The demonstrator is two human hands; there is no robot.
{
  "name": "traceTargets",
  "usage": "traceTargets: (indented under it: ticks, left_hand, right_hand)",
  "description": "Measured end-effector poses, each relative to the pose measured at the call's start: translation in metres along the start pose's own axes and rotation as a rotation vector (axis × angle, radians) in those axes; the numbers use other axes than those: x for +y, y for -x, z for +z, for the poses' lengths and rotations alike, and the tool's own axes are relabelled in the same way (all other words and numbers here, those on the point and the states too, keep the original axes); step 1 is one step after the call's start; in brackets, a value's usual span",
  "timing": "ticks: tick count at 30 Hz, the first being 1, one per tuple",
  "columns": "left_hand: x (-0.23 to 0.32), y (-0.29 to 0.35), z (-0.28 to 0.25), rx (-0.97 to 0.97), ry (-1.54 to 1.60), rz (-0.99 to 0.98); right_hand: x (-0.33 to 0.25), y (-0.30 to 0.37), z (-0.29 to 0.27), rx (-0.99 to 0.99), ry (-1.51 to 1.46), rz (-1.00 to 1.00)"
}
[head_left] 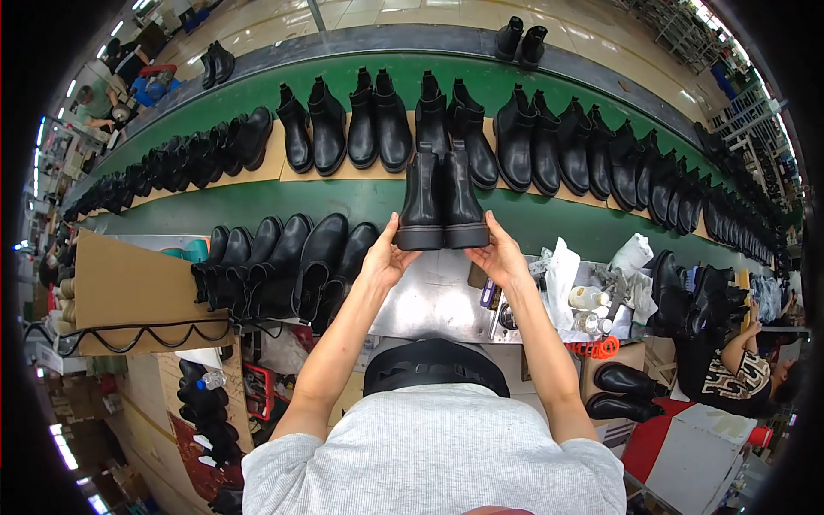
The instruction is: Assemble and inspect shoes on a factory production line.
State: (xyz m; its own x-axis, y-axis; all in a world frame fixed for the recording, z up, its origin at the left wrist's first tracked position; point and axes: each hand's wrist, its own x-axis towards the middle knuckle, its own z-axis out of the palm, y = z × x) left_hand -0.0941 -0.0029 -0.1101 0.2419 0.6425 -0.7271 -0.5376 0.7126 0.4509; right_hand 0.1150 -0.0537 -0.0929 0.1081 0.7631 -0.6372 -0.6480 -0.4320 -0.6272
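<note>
A pair of black ankle boots [443, 202] is held up side by side in front of me, heels facing me and pull loops at the top. My left hand [388, 255] grips the left boot low by its heel and sole, thumb up its side. On the other side my right hand [502, 253] holds the right boot the same way. Beneath my hands lies a shiny metal work surface [429, 300]. Behind the held pair, more black boots [378, 120] stand in a long row, partly covered by it.
The row stands on cardboard along a green conveyor belt [343, 196]. More boots [292, 262] and a cardboard sheet [137, 283] are at left. Bottles [589, 298] and crumpled white cloths [631, 279] lie at right. A co-worker [730, 369] sits at far right.
</note>
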Motion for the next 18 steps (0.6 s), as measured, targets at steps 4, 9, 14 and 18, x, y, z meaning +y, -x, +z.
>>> traceTargets:
  ticks: [4,9,14,18]
  left_hand:
    - [-0.008,0.002,-0.005,-0.022,0.000,0.038]
    - [-0.023,-0.002,-0.080,-0.260,-0.224,0.004]
    - [-0.050,-0.014,-0.098,0.130,-0.816,-0.144]
    - [-0.018,-0.036,-0.062,0.126,-1.260,-0.131]
  right_hand:
    - [0.000,0.000,-0.010,-0.025,-0.005,0.027]
    - [0.044,0.010,-0.056,-0.420,0.262,-0.024]
    - [0.078,-0.008,-0.066,-0.181,0.727,0.181]
    - [0.064,-0.033,-0.040,-0.177,1.220,-0.161]
